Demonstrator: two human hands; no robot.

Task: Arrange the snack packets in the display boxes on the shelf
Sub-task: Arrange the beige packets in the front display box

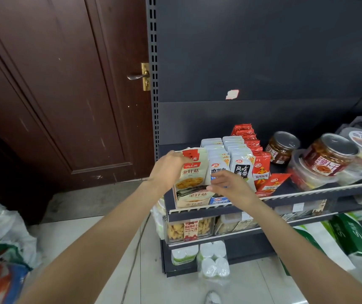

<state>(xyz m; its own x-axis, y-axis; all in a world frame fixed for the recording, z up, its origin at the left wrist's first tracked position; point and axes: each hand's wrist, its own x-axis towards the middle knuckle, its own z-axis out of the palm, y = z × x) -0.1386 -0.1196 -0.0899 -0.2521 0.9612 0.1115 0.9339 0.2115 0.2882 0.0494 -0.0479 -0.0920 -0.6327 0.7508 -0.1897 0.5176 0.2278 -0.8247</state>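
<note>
A person's left hand [168, 166] grasps the top of a cream-and-red snack packet [192, 170] standing in the leftmost display box [192, 197] on the dark shelf [307, 194]. Just right of that box, the right hand [230, 185] rests with fingers seemingly relaxed against the box's front corner, beside blue-and-white packets [218, 170].

The packet [192, 170] at the shelf's nine o'clock end is cream with a red band and yellow print. At three o'clock of it stand pale blue-white packets [218, 159], then red packets [261, 170] with a yellow figure. The door [61, 84] at ten o'clock is dark reddish-brown; the shelf panel [263, 51] is dark grey.
</note>
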